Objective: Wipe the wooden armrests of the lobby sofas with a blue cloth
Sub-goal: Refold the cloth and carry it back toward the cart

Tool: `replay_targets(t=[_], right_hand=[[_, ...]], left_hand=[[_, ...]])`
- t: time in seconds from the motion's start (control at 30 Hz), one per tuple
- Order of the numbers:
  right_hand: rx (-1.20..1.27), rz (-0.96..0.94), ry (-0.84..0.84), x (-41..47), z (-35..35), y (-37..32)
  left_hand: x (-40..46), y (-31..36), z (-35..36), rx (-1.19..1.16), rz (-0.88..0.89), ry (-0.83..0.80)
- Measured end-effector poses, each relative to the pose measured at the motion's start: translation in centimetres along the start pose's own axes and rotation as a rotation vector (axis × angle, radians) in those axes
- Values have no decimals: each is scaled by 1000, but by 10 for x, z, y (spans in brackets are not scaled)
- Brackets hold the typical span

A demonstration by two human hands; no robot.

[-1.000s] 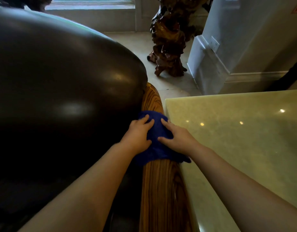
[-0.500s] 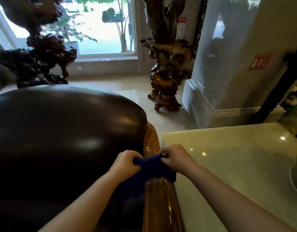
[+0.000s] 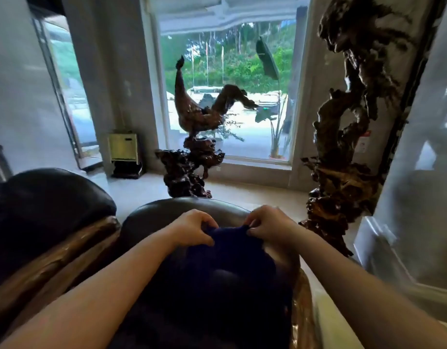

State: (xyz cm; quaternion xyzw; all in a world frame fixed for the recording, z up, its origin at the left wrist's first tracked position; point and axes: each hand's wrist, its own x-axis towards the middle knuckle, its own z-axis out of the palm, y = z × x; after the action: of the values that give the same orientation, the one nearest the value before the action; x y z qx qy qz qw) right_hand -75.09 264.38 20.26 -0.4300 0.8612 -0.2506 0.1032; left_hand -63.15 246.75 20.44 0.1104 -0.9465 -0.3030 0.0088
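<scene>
The blue cloth hangs spread between both hands in front of me, dark in the shade. My left hand pinches its upper left edge and my right hand pinches its upper right edge. Below right of the cloth shows the wooden armrest of the dark leather sofa. Another wooden armrest runs along the left, beside a second dark leather cushion. The cloth is lifted off the wood.
A carved bird root sculpture stands in front of the window. A tall root carving rises at the right beside a white pillar. A small cabinet sits by the wall.
The cloth has come off the armrest and is held up stretched between both hands. My view has swung upward and leftward, bringing the window, sculptures and a second sofa into view.
</scene>
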Motion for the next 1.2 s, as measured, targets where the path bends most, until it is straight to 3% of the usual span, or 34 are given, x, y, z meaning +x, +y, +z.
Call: replay_targets(t=[0.3,0.73,0.93,1.2], right_hand=[[-228,-407,-77,39,43,-235],[-47,-675,-301,71,227,-555],[-41,-740,-391,103,287,-646],[-175,-904,-435,208,371,-771]], left_hand=[[-172,-98,-150,-7,-172,138],[-449,-282,-303,27,-482,320],[-502,-362,-344,-40,-546,335],[-524,-498,-417,-50,-625,412]])
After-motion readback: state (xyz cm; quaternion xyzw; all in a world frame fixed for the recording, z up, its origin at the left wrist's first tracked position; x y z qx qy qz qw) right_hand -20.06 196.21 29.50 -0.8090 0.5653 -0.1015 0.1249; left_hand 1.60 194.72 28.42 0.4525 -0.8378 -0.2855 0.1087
